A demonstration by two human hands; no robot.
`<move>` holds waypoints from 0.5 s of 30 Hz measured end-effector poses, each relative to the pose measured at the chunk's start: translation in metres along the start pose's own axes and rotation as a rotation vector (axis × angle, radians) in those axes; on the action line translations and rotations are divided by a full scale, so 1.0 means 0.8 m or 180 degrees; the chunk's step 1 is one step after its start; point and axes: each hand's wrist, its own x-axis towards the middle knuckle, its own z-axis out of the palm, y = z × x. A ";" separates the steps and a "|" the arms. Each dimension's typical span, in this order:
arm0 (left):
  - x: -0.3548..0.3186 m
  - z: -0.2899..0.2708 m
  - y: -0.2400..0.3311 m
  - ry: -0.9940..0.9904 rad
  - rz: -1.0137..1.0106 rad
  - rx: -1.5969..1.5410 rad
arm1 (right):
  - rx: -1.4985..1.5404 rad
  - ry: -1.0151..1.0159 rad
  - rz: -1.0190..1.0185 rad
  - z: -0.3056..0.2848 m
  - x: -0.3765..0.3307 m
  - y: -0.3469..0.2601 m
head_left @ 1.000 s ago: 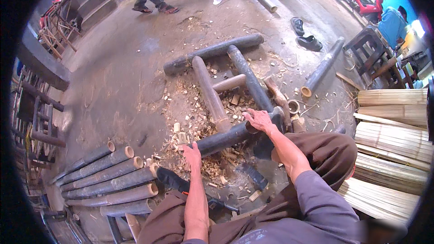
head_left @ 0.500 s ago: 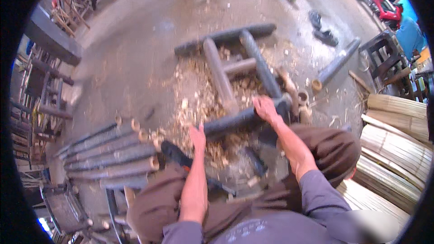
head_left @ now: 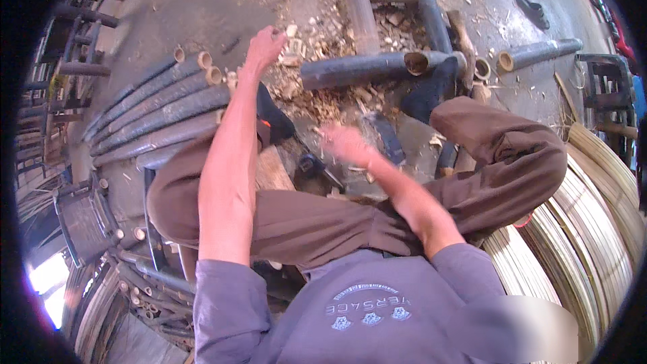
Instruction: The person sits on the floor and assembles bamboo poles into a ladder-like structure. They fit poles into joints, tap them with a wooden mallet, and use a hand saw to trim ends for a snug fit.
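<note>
Bamboo here is looking stiff, hollow & fairly heavy, w/ a smooth dark skin that's probably slick; best taken round the mid-shaft w/ a full wrap, not by the cut rim, which could splinter.

Nearest: right hand (head_left: 345, 143) is hovering just this side of the bamboo pole (head_left: 357, 69), motion-blurred, so can't tell if that grip is closed or slack; nothing visibly in it.

Left hand (head_left: 264, 46) is reaching out beside the pole's left end, fingers loosely spread, grip released, holding nothing, over the wood chips (head_left: 317, 94).

Left of the pole, stacked bamboo poles (head_left: 162, 104) are lying on the floor (head_left: 195, 0). Beyond it, a bamboo frame (head_left: 391, 0) is resting.
</note>
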 end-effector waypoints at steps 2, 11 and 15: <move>-0.024 -0.015 -0.055 0.0526 0.0196 0.0120 | -0.0064 -0.1157 -0.0437 0.033 0.000 -0.076; -0.089 0.032 0.029 -0.0940 -0.0008 -0.1072 | -0.0718 -0.1301 -0.0545 0.116 -0.011 -0.036; -0.070 0.073 0.012 -0.0653 -0.0615 -0.1095 | -0.0095 -0.1374 -0.0334 0.015 -0.016 -0.029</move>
